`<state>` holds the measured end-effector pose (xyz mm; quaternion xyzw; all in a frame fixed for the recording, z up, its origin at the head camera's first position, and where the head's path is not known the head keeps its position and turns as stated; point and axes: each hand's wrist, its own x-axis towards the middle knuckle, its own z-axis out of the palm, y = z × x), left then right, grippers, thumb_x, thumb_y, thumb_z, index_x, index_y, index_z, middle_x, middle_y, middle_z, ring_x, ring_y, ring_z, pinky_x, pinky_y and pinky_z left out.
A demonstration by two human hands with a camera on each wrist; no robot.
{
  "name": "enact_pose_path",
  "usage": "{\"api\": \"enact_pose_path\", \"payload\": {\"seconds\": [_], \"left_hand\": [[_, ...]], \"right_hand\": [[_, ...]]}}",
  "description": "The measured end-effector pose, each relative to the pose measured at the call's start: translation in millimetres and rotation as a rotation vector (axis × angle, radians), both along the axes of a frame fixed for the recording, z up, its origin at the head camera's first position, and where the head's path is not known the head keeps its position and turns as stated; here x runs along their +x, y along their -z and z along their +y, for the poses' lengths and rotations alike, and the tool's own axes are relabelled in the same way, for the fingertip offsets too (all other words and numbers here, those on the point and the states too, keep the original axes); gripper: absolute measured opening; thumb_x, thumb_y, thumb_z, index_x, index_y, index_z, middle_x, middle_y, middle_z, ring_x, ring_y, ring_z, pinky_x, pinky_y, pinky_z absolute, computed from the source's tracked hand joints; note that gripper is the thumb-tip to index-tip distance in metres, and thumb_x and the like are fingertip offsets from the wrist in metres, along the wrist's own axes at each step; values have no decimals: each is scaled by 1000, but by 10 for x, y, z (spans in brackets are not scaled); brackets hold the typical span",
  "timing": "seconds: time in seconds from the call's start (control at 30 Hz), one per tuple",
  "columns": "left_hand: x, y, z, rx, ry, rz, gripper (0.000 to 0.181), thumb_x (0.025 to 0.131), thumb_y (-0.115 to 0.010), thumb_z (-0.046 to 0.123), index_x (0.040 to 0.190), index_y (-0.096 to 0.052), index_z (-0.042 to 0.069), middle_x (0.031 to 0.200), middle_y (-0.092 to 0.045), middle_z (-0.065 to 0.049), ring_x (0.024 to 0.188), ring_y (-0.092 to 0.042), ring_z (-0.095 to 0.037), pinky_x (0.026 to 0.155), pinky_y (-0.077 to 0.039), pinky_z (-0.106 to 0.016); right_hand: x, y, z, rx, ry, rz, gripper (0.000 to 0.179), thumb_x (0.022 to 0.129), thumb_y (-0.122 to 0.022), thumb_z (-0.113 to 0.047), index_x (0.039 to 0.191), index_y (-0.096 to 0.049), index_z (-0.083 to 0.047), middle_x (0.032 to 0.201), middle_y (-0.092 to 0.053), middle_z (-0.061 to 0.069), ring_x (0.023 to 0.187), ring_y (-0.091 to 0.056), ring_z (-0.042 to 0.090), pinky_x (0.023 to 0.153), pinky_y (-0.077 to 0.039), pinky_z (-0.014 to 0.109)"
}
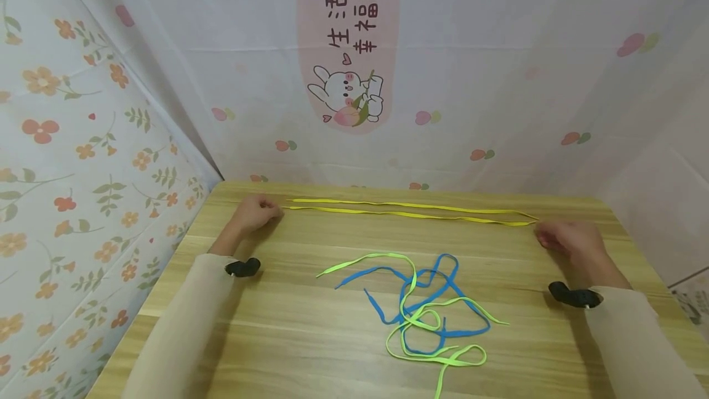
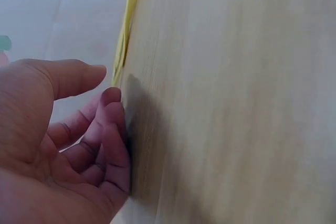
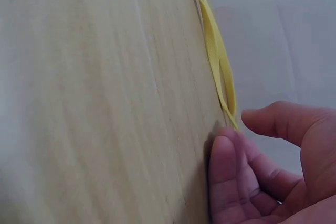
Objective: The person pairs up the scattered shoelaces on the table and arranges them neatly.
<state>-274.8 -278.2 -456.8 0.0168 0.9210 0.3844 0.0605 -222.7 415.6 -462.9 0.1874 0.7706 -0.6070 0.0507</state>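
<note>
a yellow shoelace (image 3: 211, 38) lies doubled across the upper middle of the head view, near the far edge of the wooden table (image 1: 277, 350). its long axis runs left to right, dropping slightly toward the right; the two loose ends point left, and the strands draw together at the right end, apparently in a fold.

the left hand (image 1: 255, 212), upper left, rests just beside the loose ends, thumb apart from loosely curled fingers; i cannot tell whether a fingertip touches the lace. the right hand (image 1: 576, 245), right of centre, has its fingertips at the fold, thumb likewise apart, with no pinch visible.

the lace looks light, flat and limp, not fragile, and likely to twist or slide if nudged; the tips and the fold seem the best holds. a lime-green shoelace (image 1: 412, 282) and a blue shoelace (image 1: 465, 334) lie tangled at lower centre.
</note>
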Motion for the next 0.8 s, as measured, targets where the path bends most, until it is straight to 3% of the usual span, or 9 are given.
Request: {"api": "enact_pose_path", "payload": {"seconds": [0.13,0.3,0.47,0.6,0.8], "left_hand": [[163,-13,19,25,56,5,23,106,-69,19,111,-76,-3,107,-73,-14,98,-63,-27,84,-50,-36],[410,-92,110,50,145,7,20,107,-70,19,110,-76,1,97,-74,-9,86,-63,-21,77,-51,-34],[625,-172,258,80,200,-13,18,107,-71,20,110,-77,3,95,-72,-7,84,-64,-21,78,-52,-36],[734,-199,400,57,241,-26,16,105,-73,23,107,-77,7,94,-72,-4,87,-64,-20,80,-52,-37],[816,-167,617,10,303,-14,12,102,-77,22,106,-76,11,96,-71,1,92,-66,-18,83,-54,-38]], "right_hand": [[120,15,-4,64,-104,36,26,104,-72,-8,81,-82,-18,76,-75,-13,71,-71,1,70,-60,20],[299,1,-59,58,-269,74,17,108,-67,-4,103,-83,0,91,-79,-11,81,-75,2,75,-62,23],[489,-81,-237,181,-383,66,31,110,-66,-10,121,-71,19,102,-81,-3,88,-75,4,79,-62,25],[616,-154,-437,279,-457,43,38,110,-68,-15,127,-68,19,109,-79,8,89,-74,10,79,-62,29],[753,-242,-771,345,-547,71,29,105,-74,-15,121,-75,9,107,-76,13,85,-71,19,75,-61,32]]}}
